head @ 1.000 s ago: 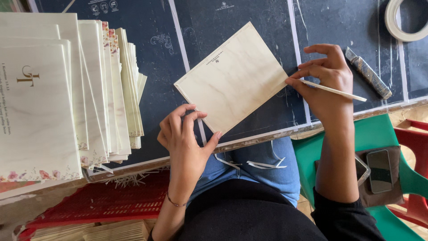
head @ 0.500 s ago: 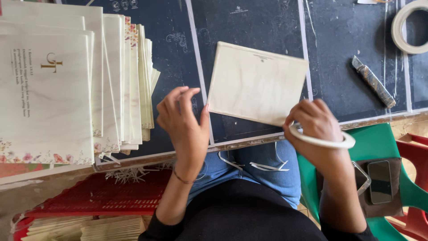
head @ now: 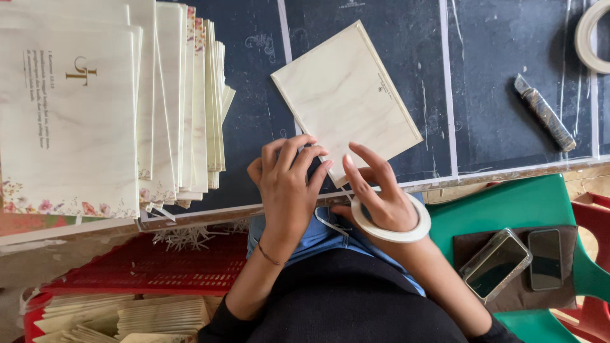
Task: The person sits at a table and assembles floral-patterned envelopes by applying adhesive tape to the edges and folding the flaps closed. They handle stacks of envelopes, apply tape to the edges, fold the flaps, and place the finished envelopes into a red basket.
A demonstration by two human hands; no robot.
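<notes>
Cream card, marbled and rectangular, flat and tilted on the dark table, its near corner just under the fingertips of both hands, the rest stretching up and away from them. Roll of white tape worn like a bangle around the right hand, close to the table's front edge.

Dark cutting-mat surface, ruled with pale lines and scuffed with chalky marks, bordered by a worn wooden edge. To the left, fanned stack of cream printed cards with floral lower borders, well apart from the single card. Far right, wrapped utility knife lying diagonally, and another tape roll cut off by the upper corner. Below the table, red plastic crate with more folded paper beneath it; to the right, green chair bearing a brown cloth and two phones.

Left hand palm down, fingers spread loosely, tips resting on the card's lower corner, gripping nothing. Right hand open too, fingers extended toward the same corner, index and middle touching or nearly touching it, tape roll looped over the hand rather than pinched.
</notes>
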